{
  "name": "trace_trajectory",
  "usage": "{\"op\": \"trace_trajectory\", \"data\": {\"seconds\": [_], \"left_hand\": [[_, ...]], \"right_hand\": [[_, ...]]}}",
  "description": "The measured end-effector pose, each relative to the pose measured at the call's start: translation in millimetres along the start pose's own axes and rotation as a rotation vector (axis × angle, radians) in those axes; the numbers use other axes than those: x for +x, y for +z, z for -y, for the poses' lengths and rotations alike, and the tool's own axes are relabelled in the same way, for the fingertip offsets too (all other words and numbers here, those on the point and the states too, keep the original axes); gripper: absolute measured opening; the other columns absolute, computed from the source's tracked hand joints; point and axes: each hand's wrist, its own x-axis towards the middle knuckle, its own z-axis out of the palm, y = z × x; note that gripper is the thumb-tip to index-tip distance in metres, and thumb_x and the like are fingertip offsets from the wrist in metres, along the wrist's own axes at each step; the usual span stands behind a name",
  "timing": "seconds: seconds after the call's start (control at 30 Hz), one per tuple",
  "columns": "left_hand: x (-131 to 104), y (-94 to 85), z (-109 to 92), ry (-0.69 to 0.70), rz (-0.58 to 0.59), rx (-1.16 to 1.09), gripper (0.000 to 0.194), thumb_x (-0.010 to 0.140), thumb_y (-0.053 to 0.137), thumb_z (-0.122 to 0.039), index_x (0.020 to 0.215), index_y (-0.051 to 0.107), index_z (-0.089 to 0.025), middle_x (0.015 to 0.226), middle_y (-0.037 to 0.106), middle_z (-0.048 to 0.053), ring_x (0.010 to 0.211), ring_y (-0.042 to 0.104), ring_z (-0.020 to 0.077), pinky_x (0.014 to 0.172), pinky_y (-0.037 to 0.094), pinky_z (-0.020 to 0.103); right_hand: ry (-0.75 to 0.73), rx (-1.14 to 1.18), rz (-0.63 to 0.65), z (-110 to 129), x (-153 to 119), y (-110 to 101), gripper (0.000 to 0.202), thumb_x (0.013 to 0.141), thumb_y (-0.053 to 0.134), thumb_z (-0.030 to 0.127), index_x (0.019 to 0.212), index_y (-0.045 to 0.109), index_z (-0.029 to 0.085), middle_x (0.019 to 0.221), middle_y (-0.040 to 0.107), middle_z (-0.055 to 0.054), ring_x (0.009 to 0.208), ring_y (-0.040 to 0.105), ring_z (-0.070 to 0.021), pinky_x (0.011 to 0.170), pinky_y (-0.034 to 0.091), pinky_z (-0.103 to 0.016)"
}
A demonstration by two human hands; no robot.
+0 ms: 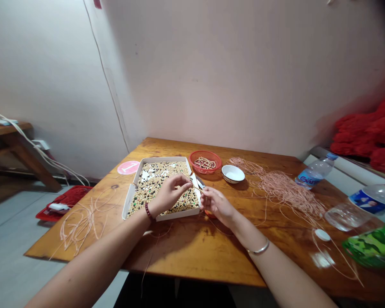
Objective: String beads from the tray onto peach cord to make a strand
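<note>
My left hand (171, 193), with a dark red bead bracelet at the wrist, is over the right side of a white box tray (176, 217) full of small beads (154, 188). Its thumb and fingertips are pinched together. Close by, at the tray's right edge, my right hand (217, 206) pinches too. A short stretch of beaded cord (196, 188) seems to run between the two sets of fingertips, small and partly hidden. Under my right hand lies what looks like scissors, with a dark blade (199, 182) and an orange handle (210, 214).
Behind the tray stand a red basket (205, 171) of bead strands and a white bowl (233, 174). Pink cord (285, 192) is heaped to the right, beside bottles (317, 171) and a green packet (372, 244). More loose cord (80, 226) lies left, near a round pink sign (128, 167).
</note>
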Motion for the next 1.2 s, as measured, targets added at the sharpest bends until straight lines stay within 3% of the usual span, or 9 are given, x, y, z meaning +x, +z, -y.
{"op": "trace_trajectory", "data": {"seconds": [0.07, 0.2, 0.4, 0.77, 0.9, 1.0, 1.1, 1.2], "left_hand": [[-0.4, 0.6, -0.8, 0.0, 0.006, 0.011, 0.024, 0.086, 0.056, -0.039, 0.085, 0.061, -0.016, 0.079, 0.063, 0.003, 0.073, 0.058, 0.0129, 0.065, 0.046, 0.025], [-0.7, 1.1, -1.2, 0.011, 0.002, 0.039, 0.025, 0.086, 0.055, -0.04, 0.084, 0.061, -0.016, 0.079, 0.064, 0.004, 0.073, 0.058, 0.0134, 0.065, 0.046, 0.026], [0.4, -0.3, 1.4, -0.031, -0.013, 0.018, 0.024, 0.085, 0.055, -0.039, 0.085, 0.061, -0.016, 0.083, 0.065, 0.005, 0.076, 0.059, 0.0142, 0.067, 0.048, 0.027], [0.9, -1.7, 5.0, -0.031, -0.046, 0.008, 0.026, 0.086, 0.055, -0.042, 0.083, 0.059, -0.016, 0.079, 0.062, 0.003, 0.075, 0.058, 0.0134, 0.067, 0.046, 0.026], [1.2, -2.0, 5.2, -0.029, -0.041, 0.014, 0.026, 0.086, 0.055, -0.042, 0.084, 0.058, -0.016, 0.079, 0.061, 0.003, 0.074, 0.057, 0.0133, 0.067, 0.046, 0.026], [0.9, -1.8, 4.1, -0.037, -0.031, 0.011, 0.027, 0.086, 0.055, -0.043, 0.084, 0.058, -0.016, 0.08, 0.062, 0.003, 0.075, 0.057, 0.0139, 0.067, 0.046, 0.027], [0.5, -2.5, 2.0, -0.039, -0.026, 0.001, 0.027, 0.085, 0.055, -0.043, 0.084, 0.058, -0.016, 0.081, 0.062, 0.004, 0.075, 0.057, 0.0139, 0.067, 0.047, 0.027], [0.3, -4.1, 0.1, -0.033, -0.013, 0.004, 0.027, 0.085, 0.055, -0.043, 0.085, 0.059, -0.016, 0.082, 0.062, 0.005, 0.076, 0.057, 0.0145, 0.067, 0.046, 0.027]], "right_hand": [[0.018, 0.006, 0.016, -0.9, 0.3, -0.1, 0.026, 0.07, 0.067, 0.037, 0.069, 0.05, 0.018, 0.058, 0.05, 0.005, 0.045, 0.042, -0.0054, 0.049, 0.041, -0.02], [0.057, 0.01, 0.071, -0.9, -0.2, -0.3, 0.029, 0.075, 0.062, 0.04, 0.068, 0.045, 0.018, 0.049, 0.031, 0.01, 0.038, 0.016, -0.0024, 0.036, 0.015, -0.016], [0.079, -0.011, 0.03, 1.1, -0.3, -2.3, 0.038, 0.076, 0.057, 0.055, 0.076, 0.047, 0.018, 0.052, 0.023, 0.011, 0.039, 0.008, -0.0027, 0.038, 0.003, -0.018], [-0.04, -0.172, 0.007, -4.9, 3.8, -8.3, 0.039, 0.074, 0.063, 0.052, 0.066, 0.043, 0.019, 0.05, 0.024, 0.011, 0.039, 0.014, -0.0033, 0.038, 0.007, -0.019], [-0.108, -0.195, 0.003, -8.0, 7.5, -9.9, 0.039, 0.072, 0.064, 0.051, 0.063, 0.047, 0.018, 0.054, 0.041, 0.005, 0.045, 0.035, -0.0057, 0.044, 0.027, -0.02], [-0.107, -0.152, 0.017, -8.2, 7.4, -8.2, 0.04, 0.069, 0.067, 0.052, 0.061, 0.047, 0.018, 0.055, 0.044, 0.004, 0.052, 0.045, -0.0092, 0.052, 0.036, -0.023], [-0.034, -0.079, 0.078, -6.4, 4.1, -5.2, 0.037, 0.071, 0.066, 0.049, 0.064, 0.046, 0.019, 0.055, 0.041, 0.006, 0.044, 0.035, -0.0063, 0.049, 0.036, -0.024], [0.047, -0.064, 0.14, -3.6, 0.2, -2.7, 0.031, 0.073, 0.064, 0.042, 0.068, 0.045, 0.019, 0.054, 0.032, 0.009, 0.04, 0.021, -0.0034, 0.039, 0.022, -0.019]]}}
